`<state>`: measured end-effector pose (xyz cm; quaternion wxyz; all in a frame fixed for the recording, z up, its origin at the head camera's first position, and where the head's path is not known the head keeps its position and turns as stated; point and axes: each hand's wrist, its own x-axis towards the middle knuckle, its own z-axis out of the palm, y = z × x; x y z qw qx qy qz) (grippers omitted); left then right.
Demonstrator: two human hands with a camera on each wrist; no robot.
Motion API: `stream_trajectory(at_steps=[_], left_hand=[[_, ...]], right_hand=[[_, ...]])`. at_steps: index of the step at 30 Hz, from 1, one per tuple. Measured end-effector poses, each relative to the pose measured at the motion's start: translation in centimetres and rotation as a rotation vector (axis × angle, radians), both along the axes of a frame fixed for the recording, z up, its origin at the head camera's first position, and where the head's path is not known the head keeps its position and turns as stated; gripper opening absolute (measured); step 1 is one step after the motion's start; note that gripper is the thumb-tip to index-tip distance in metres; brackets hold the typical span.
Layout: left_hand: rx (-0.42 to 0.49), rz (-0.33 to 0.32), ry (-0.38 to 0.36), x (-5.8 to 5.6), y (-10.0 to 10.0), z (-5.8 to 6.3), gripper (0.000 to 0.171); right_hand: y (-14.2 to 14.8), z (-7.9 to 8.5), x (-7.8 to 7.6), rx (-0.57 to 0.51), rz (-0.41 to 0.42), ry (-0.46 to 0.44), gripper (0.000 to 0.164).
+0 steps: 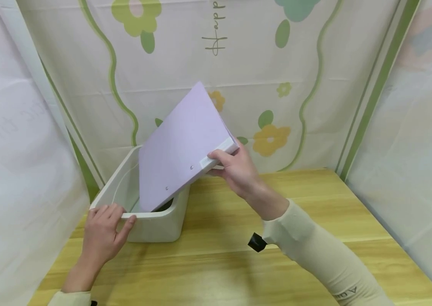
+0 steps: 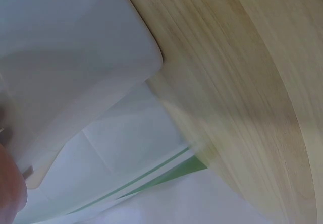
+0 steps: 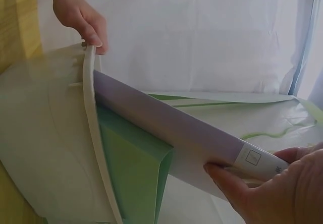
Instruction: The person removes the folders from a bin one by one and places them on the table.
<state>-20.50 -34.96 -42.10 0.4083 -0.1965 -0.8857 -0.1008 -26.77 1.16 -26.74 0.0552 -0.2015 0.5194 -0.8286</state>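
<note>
Pinching the labelled spine of a flat, lilac ring-binder folder (image 1: 181,142) between thumb and fingers, the right hand (image 1: 241,172) holds it tilted, its lower end inside a white, rounded rectangular plastic bin (image 1: 158,229) and its upper part above the rim. The left hand (image 1: 103,231) grips the bin's near rim, thumb outside; in the right wrist view, a flat green item (image 3: 131,158) sticks out beside the folder, while the bin stands on a yellowish wood-grain table (image 1: 296,267).

Lower right, a cream sleeve (image 1: 323,250) bears dark lettering (image 1: 346,293), a black block (image 1: 257,242) beside its cuff (image 1: 276,228); lower left, another pale sleeve (image 1: 70,299).
</note>
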Motion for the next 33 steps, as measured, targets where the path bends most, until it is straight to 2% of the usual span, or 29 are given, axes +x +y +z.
stream_trajectory(at_steps=[6, 15, 22, 33], left_hand=[[0.001, 0.002, 0.004, 0.0, -0.1, -0.1, 0.058], [0.004, 0.002, -0.007, 0.0, 0.0, 0.0, 0.057], [0.008, 0.003, 0.007, 0.0, -0.1, 0.0, 0.058], [0.009, 0.010, 0.013, 0.0, 0.0, 0.0, 0.058]], right_hand=[[0.7, 0.1, -0.1, 0.010, -0.023, -0.021, 0.047], [1.8, 0.2, -0.5, 0.022, -0.011, 0.021, 0.047], [3.0, 0.6, -0.7, 0.037, -0.025, 0.019, 0.050], [5.2, 0.8, -1.7, 0.023, -0.051, -0.071, 0.053]])
